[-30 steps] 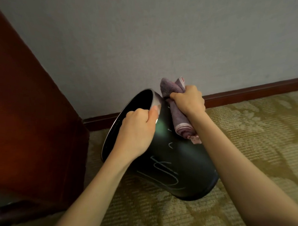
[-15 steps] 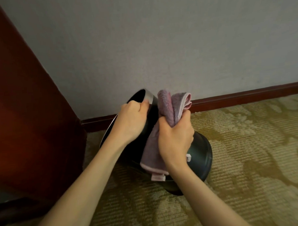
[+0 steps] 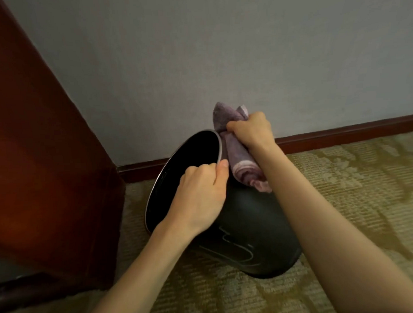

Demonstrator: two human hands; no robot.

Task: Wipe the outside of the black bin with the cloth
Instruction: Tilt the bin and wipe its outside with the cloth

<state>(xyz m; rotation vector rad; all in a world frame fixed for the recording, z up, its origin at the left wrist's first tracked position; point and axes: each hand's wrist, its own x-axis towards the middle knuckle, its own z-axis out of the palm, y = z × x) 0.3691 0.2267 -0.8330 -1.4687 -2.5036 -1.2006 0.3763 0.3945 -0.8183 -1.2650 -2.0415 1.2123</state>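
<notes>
While black bin tilts on carpet near wall, mouth facing left, left grip curls over silver rim, thumb outside. Right grip clutches bunched purple cloth, pressing it against bin's upper outer side just behind rim.

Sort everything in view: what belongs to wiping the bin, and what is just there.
In the job:
- black bin, tilted on the floor
- purple cloth, against the bin's outside
- left hand, gripping the rim
- right hand, holding the cloth

Just there:
- wooden furniture
- patterned carpet
- wall
- skirting board
</notes>
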